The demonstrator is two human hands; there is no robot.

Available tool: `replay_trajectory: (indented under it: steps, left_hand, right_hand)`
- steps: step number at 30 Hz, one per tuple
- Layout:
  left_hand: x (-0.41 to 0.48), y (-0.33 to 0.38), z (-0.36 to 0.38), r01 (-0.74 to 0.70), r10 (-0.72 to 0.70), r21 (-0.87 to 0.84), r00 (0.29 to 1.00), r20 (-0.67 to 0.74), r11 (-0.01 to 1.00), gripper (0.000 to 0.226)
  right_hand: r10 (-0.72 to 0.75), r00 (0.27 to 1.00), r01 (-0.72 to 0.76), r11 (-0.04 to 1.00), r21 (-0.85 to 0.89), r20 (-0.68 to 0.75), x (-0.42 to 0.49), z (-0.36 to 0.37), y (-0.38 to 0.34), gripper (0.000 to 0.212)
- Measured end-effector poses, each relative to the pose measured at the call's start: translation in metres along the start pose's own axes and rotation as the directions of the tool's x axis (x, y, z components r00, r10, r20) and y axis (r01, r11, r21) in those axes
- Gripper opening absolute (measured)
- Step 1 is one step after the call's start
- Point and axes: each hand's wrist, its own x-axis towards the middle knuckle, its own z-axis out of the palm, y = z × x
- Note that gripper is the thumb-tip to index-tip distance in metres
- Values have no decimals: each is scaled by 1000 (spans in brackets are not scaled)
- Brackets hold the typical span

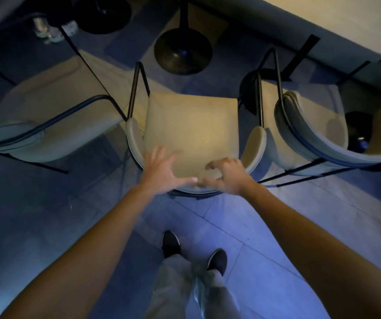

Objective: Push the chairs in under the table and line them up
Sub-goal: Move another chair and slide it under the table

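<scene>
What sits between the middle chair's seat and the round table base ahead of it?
Only bare floor between the middle chair and the round table base, per the head view.

Both bare arms reach forward; left hand (164, 171) spread flat, right hand (226, 176) loosely curled, no grip.
</scene>
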Motion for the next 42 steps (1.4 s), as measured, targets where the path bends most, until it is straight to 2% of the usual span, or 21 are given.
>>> replay_trajectory:
  steps: [2,4,6,9,12,15,16,18,19,20,22,25,29,32,36,42]
  left_hand:
    - [4,-17,-6,188,-201,-110,973,-115,976,115]
    - [12,-29,-9,297,-339,-243,929,-149,923,121]
    - [19,-29,-15,344,-446,-458,885,-134,820,124]
    - [29,-25,-27,441,-622,-680,782,-28,585,121]
    - [39,-35,-31,503,-713,-726,700,25,469,105]
    - [38,-44,-27,583,-756,-687,650,74,434,91]
    - [37,-45,-23,583,-754,-736,639,152,345,92]
    - [33,-45,-16,587,-700,-808,600,388,55,92]
    - [31,-41,-17,594,-661,-803,583,472,-49,87]
    - [31,-43,-15,600,-635,-796,583,506,-84,80]
    - [31,-41,-19,599,-624,-799,606,493,-50,66]
    - [33,-34,-22,570,-640,-822,625,447,-17,59]
    - [48,-28,-24,469,-670,-883,651,358,-16,60]
    - [63,-20,-32,420,-677,-907,663,321,-18,56]
    - [93,-12,-42,402,-678,-916,673,295,0,51]
    - [164,-12,-75,379,-663,-925,701,263,34,60]
  right_hand:
    - [194,948,-189,981,47,-254,-1,-12,13,57]
    - [437,819,-454,890,44,-371,-3,-19,28,56]
    - [635,690,-618,767,175,-346,-6,-20,38,75]
    - [813,564,-665,552,504,-146,-1,-18,50,96]
    - [839,520,-642,261,721,159,10,-5,61,79]
    - [796,529,-600,105,793,295,22,17,81,78]
    - [784,535,-589,77,805,316,23,19,82,77]
    - [760,546,-576,34,817,354,22,14,80,72]
    - [747,556,-568,22,823,364,22,10,79,69]
    - [746,556,-569,19,822,367,22,9,80,67]
    - [753,555,-567,30,823,355,22,7,79,61]
    - [758,541,-558,-1,830,365,27,4,83,56]
    - [781,535,-534,17,845,322,52,3,119,65]
    - [763,562,-495,1,869,319,57,-31,110,62]
    - [745,578,-484,-17,875,333,75,-62,117,57]
    - [720,602,-456,-46,889,346,126,-96,132,55]
